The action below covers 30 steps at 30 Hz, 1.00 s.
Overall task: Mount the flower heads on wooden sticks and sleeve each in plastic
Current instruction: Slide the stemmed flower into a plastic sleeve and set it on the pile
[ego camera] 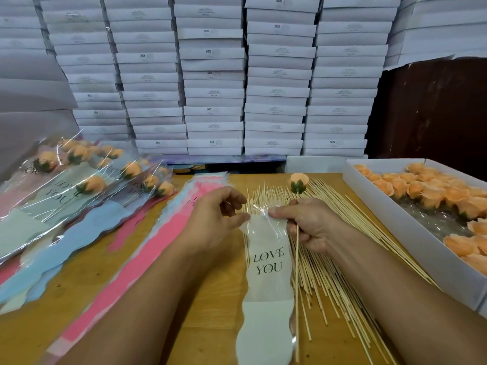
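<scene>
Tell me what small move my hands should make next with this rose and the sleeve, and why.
Probably spread the sleeve's mouth. Both hands, left hand and right hand, pinch the top edge of the LOVE YOU sleeve, while the right also holds the mounted rose on its stick, which lies outside the plastic. An open mouth lets the stick slide in.

I observed both forearms extended forward over the work area. The left hand [214, 216] was palm-down, thumb and forefinger pinched together. The right hand [309, 223] was closed, thumb pointing toward the left.
</scene>
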{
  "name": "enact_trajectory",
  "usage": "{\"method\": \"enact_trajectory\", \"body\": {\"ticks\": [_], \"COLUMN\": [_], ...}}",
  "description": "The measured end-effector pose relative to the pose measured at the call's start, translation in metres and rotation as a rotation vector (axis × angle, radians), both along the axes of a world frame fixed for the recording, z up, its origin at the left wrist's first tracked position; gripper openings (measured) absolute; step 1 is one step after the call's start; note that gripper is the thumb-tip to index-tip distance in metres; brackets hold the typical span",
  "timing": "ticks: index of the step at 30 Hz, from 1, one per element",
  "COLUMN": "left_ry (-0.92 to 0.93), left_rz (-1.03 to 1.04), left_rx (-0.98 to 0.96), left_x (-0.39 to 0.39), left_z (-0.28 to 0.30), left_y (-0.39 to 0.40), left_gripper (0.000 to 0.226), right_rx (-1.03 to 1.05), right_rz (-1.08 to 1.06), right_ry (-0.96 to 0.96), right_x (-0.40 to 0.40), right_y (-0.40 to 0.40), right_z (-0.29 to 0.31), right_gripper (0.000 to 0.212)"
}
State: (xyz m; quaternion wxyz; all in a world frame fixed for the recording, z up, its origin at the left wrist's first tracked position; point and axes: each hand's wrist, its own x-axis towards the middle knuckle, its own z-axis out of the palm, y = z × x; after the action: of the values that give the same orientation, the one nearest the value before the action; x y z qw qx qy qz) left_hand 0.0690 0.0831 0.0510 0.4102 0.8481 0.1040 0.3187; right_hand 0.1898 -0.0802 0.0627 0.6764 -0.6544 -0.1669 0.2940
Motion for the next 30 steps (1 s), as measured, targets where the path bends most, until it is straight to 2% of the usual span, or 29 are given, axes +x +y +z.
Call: {"method": "enact_trajectory", "body": {"ticks": [12, 17, 22, 25, 30], "left_ry": [0.115, 0.073, 0.046, 0.072, 0.166], "left_rz": [-0.165, -0.302, -0.310, -0.281, -0.297], "left_rx": [-0.173, -0.278, -0.318, -0.280, -0.249], "left_x": [-0.002, -0.008, -0.009, -0.009, -0.007], "left_z": [0.001, 0.005, 0.007, 0.005, 0.001], "left_y": [0.003, 0.004, 0.005, 0.007, 0.007], "left_gripper": [0.018, 0.011, 0.022, 0.016, 0.012], "right_rx": [0.030, 0.009, -0.002, -0.063, -0.226], "right_rz": [0.048, 0.107, 0.161, 0.117, 0.054], "right_ry": [0.024, 0.035, 0.039, -0.039, -0.273], "right_x": [-0.006, -0.010, -0.011, -0.012, -0.010], "right_y": [0.001, -0.001, -0.002, -0.001, -0.001], "right_z": [0.001, 0.005, 0.007, 0.004, -0.001], "right_gripper": [0.035, 0.032, 0.027, 0.035, 0.049]}}
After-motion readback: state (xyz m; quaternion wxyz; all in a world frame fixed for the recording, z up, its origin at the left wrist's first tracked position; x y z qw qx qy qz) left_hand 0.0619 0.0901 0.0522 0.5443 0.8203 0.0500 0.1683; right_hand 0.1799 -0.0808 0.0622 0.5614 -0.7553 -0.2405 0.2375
